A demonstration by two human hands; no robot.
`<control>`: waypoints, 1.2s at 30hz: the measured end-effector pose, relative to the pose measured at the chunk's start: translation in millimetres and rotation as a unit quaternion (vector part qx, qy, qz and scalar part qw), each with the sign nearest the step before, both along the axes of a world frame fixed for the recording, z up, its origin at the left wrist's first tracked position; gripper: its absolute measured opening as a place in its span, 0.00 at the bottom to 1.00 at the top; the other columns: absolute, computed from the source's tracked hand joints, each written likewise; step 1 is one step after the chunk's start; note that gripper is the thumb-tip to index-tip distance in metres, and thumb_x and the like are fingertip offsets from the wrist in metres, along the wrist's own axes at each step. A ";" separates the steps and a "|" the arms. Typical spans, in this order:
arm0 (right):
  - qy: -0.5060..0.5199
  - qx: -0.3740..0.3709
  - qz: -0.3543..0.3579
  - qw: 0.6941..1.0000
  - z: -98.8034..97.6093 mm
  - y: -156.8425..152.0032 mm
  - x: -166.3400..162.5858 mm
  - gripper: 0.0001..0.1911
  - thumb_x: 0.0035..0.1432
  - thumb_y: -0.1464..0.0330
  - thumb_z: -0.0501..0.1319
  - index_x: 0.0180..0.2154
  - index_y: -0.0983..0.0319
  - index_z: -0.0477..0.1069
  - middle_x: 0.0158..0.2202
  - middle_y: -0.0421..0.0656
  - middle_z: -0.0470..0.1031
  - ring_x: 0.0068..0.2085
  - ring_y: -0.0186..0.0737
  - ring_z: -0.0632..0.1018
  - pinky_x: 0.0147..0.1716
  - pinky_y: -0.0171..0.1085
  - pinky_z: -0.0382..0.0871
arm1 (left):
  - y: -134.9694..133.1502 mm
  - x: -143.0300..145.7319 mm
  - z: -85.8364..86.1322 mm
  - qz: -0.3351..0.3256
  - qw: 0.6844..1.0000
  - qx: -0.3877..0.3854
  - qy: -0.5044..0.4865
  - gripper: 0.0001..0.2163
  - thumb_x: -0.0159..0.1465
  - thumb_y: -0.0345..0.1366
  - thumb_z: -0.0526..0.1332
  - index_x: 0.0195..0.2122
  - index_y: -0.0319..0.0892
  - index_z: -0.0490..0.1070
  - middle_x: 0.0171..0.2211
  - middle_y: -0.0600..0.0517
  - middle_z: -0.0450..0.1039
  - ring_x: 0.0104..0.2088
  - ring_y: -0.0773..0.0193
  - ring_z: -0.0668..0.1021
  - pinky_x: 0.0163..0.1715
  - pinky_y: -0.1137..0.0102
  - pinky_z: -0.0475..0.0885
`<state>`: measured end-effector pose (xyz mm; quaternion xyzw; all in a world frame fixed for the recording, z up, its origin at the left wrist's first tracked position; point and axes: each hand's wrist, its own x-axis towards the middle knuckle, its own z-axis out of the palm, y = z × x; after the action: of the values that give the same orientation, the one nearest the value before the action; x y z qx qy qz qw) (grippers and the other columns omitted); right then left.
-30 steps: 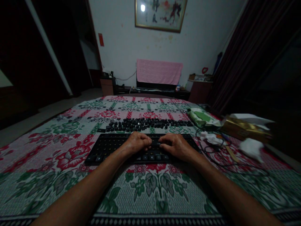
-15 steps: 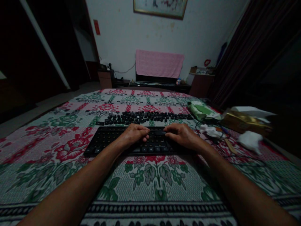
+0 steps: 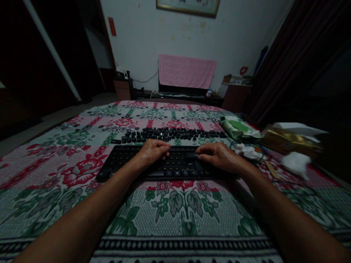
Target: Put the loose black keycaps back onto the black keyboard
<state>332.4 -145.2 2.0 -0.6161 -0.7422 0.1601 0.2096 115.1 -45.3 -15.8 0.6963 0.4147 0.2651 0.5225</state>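
A black keyboard (image 3: 120, 162) lies on the flowered bedspread (image 3: 178, 208), with most of its key sockets bare. Behind it lies a row of several loose black keycaps (image 3: 170, 134). My left hand (image 3: 152, 151) rests on the keyboard's middle, fingers curled down and their tips hidden. My right hand (image 3: 218, 157) lies on the keyboard's right part. Its fingers are held together and pinch a keycap (image 3: 192, 155) that sits on the board. A few keys remain along the front row.
At the right lie a green-and-white packet (image 3: 237, 128), crumpled white tissue (image 3: 246, 150), a gold box (image 3: 290, 140), a white wad (image 3: 296, 162) and a dark cable (image 3: 287, 182). A pink cloth (image 3: 186, 71) covers something by the far wall.
My hands were close together at the keyboard's middle; they have drawn apart, the right one shifting rightward. The view has tipped down slightly.
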 end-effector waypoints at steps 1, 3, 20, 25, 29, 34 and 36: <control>0.001 -0.003 0.000 1.000 0.5 -0.2 -0.2 0.10 0.49 0.68 0.54 0.34 0.61 0.70 0.29 0.39 0.72 0.31 0.33 0.71 0.30 0.31 0.61 | 0.2 0.1 -0.7 -0.004 1.000 0.002 0.001 0.11 0.51 0.35 0.57 0.33 0.35 0.70 0.21 0.53 0.71 0.16 0.76 0.66 0.18 0.78 0.62; 0.003 -0.012 0.003 1.000 1.6 -0.7 -0.9 0.10 0.49 0.68 0.54 0.34 0.61 0.70 0.29 0.39 0.72 0.30 0.32 0.71 0.29 0.31 0.61 | 0.3 0.2 -1.9 -0.012 1.000 0.005 0.005 0.11 0.51 0.35 0.57 0.33 0.35 0.70 0.21 0.52 0.71 0.16 0.76 0.66 0.19 0.78 0.62; -0.023 -0.024 0.016 0.999 -0.1 -0.2 2.7 0.11 0.49 0.66 0.55 0.35 0.61 0.70 0.31 0.40 0.72 0.31 0.33 0.71 0.30 0.31 0.62 | -12.1 -4.2 3.2 -0.252 0.933 0.235 0.107 0.12 0.51 0.31 0.53 0.34 0.43 0.73 0.27 0.53 0.68 0.26 0.71 0.68 0.26 0.77 0.61; -0.012 -0.024 0.008 1.000 -2.5 0.3 2.5 0.10 0.49 0.66 0.55 0.35 0.61 0.69 0.30 0.40 0.72 0.30 0.32 0.71 0.28 0.31 0.62 | -21.4 0.6 9.8 -0.335 0.855 0.354 0.176 0.17 0.51 0.26 0.50 0.37 0.49 0.72 0.27 0.54 0.66 0.28 0.70 0.67 0.28 0.76 0.59; -0.015 -0.017 0.009 1.000 -2.9 0.2 2.5 0.11 0.48 0.66 0.55 0.35 0.62 0.69 0.30 0.40 0.72 0.30 0.32 0.70 0.29 0.31 0.62 | -22.3 0.5 11.5 -0.328 0.844 0.370 0.209 0.18 0.51 0.26 0.50 0.39 0.49 0.71 0.28 0.53 0.65 0.29 0.70 0.67 0.28 0.76 0.59; -0.023 -0.014 0.011 1.000 -1.7 0.0 1.7 0.11 0.48 0.67 0.55 0.35 0.61 0.70 0.30 0.40 0.72 0.30 0.33 0.70 0.29 0.31 0.62 | -23.6 -0.5 12.9 -0.331 0.836 0.380 0.217 0.18 0.51 0.27 0.50 0.39 0.49 0.71 0.28 0.53 0.65 0.28 0.69 0.67 0.28 0.76 0.59; -0.026 -0.010 0.014 1.000 0.2 -0.5 -0.4 0.11 0.48 0.67 0.55 0.35 0.61 0.70 0.31 0.40 0.72 0.31 0.33 0.70 0.30 0.31 0.61 | -22.4 -0.3 11.5 -0.325 0.842 0.378 0.204 0.17 0.51 0.27 0.50 0.38 0.49 0.71 0.28 0.53 0.65 0.29 0.69 0.67 0.29 0.76 0.60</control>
<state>332.0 -145.6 2.2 -0.6117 -0.7542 0.1547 0.1820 114.8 -67.7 -4.3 0.9730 0.1297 0.0682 0.1782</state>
